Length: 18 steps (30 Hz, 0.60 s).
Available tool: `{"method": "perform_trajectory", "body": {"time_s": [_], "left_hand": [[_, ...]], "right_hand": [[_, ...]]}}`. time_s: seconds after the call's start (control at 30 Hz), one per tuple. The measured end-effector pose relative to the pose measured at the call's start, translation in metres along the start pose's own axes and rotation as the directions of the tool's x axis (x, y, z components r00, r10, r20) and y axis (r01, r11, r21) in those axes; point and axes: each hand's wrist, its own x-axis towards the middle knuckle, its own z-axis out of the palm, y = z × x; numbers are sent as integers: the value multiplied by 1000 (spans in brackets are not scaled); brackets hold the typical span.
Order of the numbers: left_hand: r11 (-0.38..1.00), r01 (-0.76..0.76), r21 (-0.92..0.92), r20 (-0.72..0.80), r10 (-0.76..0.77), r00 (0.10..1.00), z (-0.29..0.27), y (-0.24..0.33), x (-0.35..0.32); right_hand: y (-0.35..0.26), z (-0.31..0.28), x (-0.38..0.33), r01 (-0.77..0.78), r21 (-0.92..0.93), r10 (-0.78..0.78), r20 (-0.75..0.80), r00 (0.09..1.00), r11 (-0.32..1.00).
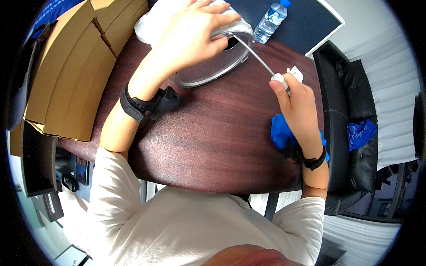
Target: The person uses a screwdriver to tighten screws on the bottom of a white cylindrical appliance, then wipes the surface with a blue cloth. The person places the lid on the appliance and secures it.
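Note:
My left hand [197, 33] holds a white rounded appliance [162, 22] at the far side of the table, its fingers spread over the top and its thumb at the rim. Below that hand, a ring-shaped silvery-edged part [206, 80] of the appliance faces me. In my right hand [295, 99] is a screwdriver [255, 55], its pale handle wrapped by my fingers. The metal shaft slants up and left to the appliance's edge beside my left thumb. Where the tip meets it is too small to make out. A small white piece [295, 73] shows just beyond my right hand.
A water bottle with a blue cap [271, 21] stands behind the appliance. Cardboard boxes [71, 80] line the left side of the dark wooden table [213, 142]. A blue cloth [279, 131] lies by my right wrist. Beyond the right edge is a black sofa [339, 133].

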Motion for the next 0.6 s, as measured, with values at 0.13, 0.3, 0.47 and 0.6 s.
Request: {"method": "perform_trajectory", "body": {"time_s": [0.13, 0.3, 0.47, 0.6], "left_hand": [[1000, -3, 3, 8, 3, 1000, -1, -1, 0], [1000, 3, -23, 15, -2, 1000, -1, -1, 0], [1000, -3, -18, 18, 4, 1000, -1, -1, 1], [1000, -6, -15, 16, 6, 1000, -1, 0, 2]], "right_hand": [[-1, -1, 0, -58, 12, 57, 39, 998, 998], [1, 2, 0, -31, 34, 31, 18, 999, 999], [3, 3, -2, -40, 39, 39, 29, 999, 998], [3, 4, -1, -46, 23, 45, 36, 998, 999]]}}
